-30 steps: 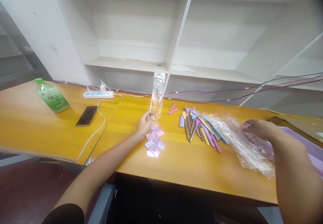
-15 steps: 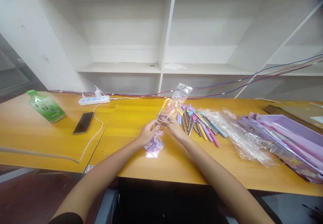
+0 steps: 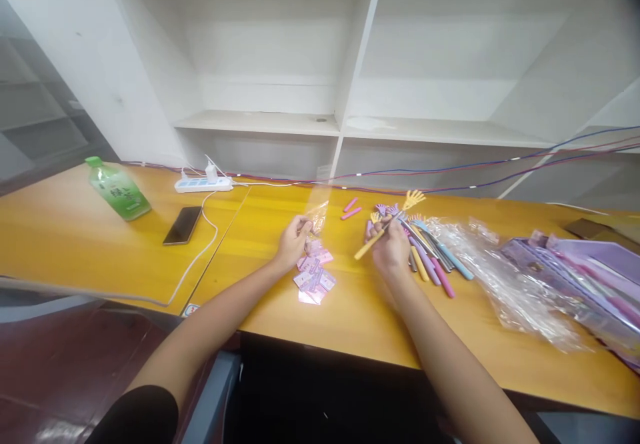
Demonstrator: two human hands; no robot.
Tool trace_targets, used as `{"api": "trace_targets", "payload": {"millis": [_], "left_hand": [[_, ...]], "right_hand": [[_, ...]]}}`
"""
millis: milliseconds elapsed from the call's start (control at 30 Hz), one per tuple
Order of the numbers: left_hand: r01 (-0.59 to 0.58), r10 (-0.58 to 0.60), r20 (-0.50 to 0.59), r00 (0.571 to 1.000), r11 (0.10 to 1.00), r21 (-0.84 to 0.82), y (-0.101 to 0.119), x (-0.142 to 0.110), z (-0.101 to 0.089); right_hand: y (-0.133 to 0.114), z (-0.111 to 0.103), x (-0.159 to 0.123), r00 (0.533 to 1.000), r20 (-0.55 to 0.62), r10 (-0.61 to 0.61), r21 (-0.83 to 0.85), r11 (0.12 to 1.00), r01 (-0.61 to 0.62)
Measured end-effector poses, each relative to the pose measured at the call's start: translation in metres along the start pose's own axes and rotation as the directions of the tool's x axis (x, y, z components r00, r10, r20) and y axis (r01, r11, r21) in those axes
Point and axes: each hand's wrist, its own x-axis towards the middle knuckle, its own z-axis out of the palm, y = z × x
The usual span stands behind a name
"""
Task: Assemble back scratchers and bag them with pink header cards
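Observation:
My right hand (image 3: 391, 244) is closed around a back scratcher (image 3: 369, 247) with a yellow handle and a yellow hand-shaped head, tilted with the head up and away. It is over the left side of a pile of back scratchers (image 3: 440, 274) in several colours. My left hand (image 3: 294, 244) pinches the near end of a clear plastic bag (image 3: 320, 214), which stretches away from me. Just below that hand lie small purple and pink printed cards (image 3: 311, 277). Two loose pink sticks (image 3: 351, 213) rest between the bag and the pile.
Clear plastic wrappers (image 3: 500, 284) spread right of the pile, beside a purple tray (image 3: 600, 257). On the left are a green bottle (image 3: 120, 191), a phone (image 3: 183, 225), a white power strip (image 3: 203, 185) and its cable. White shelving (image 3: 270, 122) stands behind the table.
My hands have moved apart. The right one has gone right with the yellow back scratcher; the left keeps the clear bag. The pink sticks now lie uncovered on the table. The view has shifted.

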Motion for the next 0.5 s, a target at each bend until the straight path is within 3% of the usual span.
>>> {"api": "trace_targets", "payload": {"millis": [133, 267, 400, 500], "left_hand": [[-0.015, 0.007, -0.108, 0.994, 0.997, -0.079, 0.002, 0.006, -0.005], [0.005, -0.029, -0.155, 0.987, 0.989, -0.149, 0.000, 0.009, -0.002], [-0.039, -0.001, -0.213, 0.977, 0.983, -0.181, 0.003, 0.007, 0.001], [-0.040, -0.008, -0.236, 0.972, 0.980, -0.196, 0.009, 0.005, 0.002]], "right_hand": [[0.000, 0.013, -0.017, 0.967, 0.175, 0.185, -0.112, 0.980, -0.167], [0.008, 0.029, -0.041, 0.875, 0.365, 0.319, -0.251, 0.938, -0.238], [0.010, 0.032, -0.051, 0.807, 0.475, 0.351, -0.469, 0.877, -0.105], [0.006, 0.031, -0.051, 0.800, 0.496, 0.339, -0.644, 0.761, 0.077]]}}
